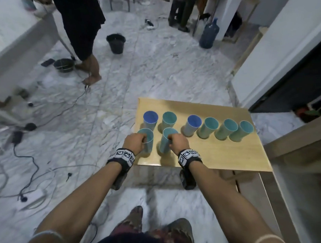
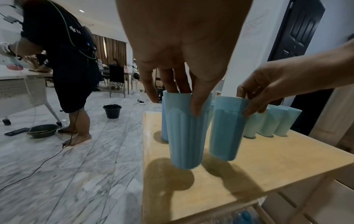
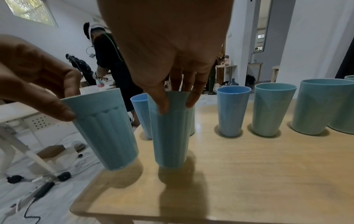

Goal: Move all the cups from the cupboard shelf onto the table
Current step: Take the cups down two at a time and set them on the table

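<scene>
Several blue and teal cups stand in a row along the far side of the wooden table (image 1: 222,155). In front of that row are two more teal ribbed cups. My left hand (image 1: 143,139) pinches the rim of the left cup (image 1: 148,145), fingers inside and thumb outside (image 2: 185,98). That cup (image 2: 184,136) leans near the table's left edge. My right hand (image 1: 170,138) pinches the rim of the right cup (image 1: 165,146) the same way (image 3: 176,98). This cup (image 3: 170,133) is upright with its base at the tabletop. Whether either base rests on the wood I cannot tell.
A person in black stands on the marble floor at far left. Nearby are a black bucket (image 1: 115,43), a dark basin (image 1: 63,65) and cables. A blue water jug (image 1: 209,34) stands at the back. The wooden cupboard frame (image 1: 294,138) borders the table's right side.
</scene>
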The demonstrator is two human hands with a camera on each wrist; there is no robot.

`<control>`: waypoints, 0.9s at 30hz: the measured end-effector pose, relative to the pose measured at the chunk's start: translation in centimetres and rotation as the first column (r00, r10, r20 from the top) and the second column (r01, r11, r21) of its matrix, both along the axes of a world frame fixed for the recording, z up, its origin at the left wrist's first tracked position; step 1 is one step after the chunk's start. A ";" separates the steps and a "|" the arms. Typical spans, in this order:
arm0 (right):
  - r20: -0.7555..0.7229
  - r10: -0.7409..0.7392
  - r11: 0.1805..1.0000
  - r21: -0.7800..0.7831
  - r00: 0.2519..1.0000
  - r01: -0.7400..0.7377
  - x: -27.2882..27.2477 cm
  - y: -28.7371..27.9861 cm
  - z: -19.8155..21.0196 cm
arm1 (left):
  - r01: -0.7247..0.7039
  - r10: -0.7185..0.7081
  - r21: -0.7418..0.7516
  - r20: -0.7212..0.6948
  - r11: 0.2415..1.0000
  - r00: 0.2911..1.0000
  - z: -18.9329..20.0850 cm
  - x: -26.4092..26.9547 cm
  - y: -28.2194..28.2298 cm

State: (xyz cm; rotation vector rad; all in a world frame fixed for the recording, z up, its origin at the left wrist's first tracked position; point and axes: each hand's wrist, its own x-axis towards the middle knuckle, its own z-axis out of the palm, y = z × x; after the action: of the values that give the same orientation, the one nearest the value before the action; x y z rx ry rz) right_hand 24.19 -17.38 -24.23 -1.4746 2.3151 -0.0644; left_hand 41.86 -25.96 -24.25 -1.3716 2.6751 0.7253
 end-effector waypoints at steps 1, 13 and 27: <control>-0.008 -0.003 1.000 0.010 1.000 0.003 0.1 0.0 -0.5 | 0.018 -0.018 -0.005 0.015 1.000 1.000 -0.3 0.0 0.0; -0.029 -0.006 0.996 0.094 1.000 0.009 0.7 1.1 -4.1 | 0.162 -0.160 -0.011 0.083 0.987 0.984 -2.6 -1.3 0.2; 0.037 -0.106 0.981 -0.159 0.994 0.110 -5.7 4.4 4.5 | 0.256 -0.263 -0.065 -0.184 0.965 0.947 2.4 -6.5 -1.6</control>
State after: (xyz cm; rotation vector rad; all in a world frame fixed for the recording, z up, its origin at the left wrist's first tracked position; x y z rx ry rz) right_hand 18.46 -12.98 -19.73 -1.4104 2.4133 -0.3072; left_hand 35.38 -27.55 -21.82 -0.9704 2.9550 0.8155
